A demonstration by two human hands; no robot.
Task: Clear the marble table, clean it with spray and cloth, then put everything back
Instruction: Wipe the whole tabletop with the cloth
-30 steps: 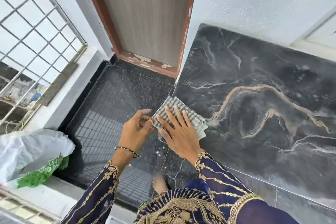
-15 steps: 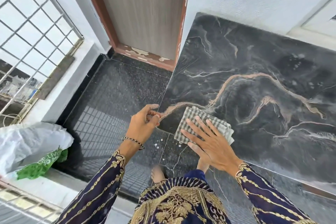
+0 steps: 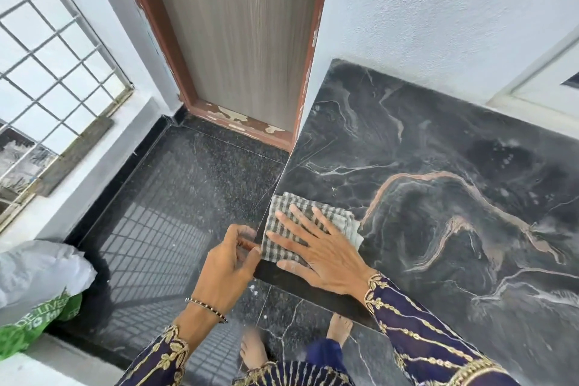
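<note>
— Right hand (image 3: pixel 326 255)?
— Flat, fingers spread, pressing the checked cloth (image 3: pixel 340 221) onto the marble table (image 3: pixel 438 229) at its front left corner.
— Left hand (image 3: pixel 227 266)?
— Just off the left edge, fingers curled, tips at the cloth's side; impossible to tell whether pinching it.
— Surface?
— Dark, tan and white veins, pale smears far right.
— Around it?
— Speckled black floor (image 3: pixel 188 197) left, peeling wooden door (image 3: pixel 238 41) behind, white wall (image 3: pixel 438 9) along the back edge, window grille (image 3: pixel 47 56) and bag (image 3: pixel 37 285) far left.
</note>
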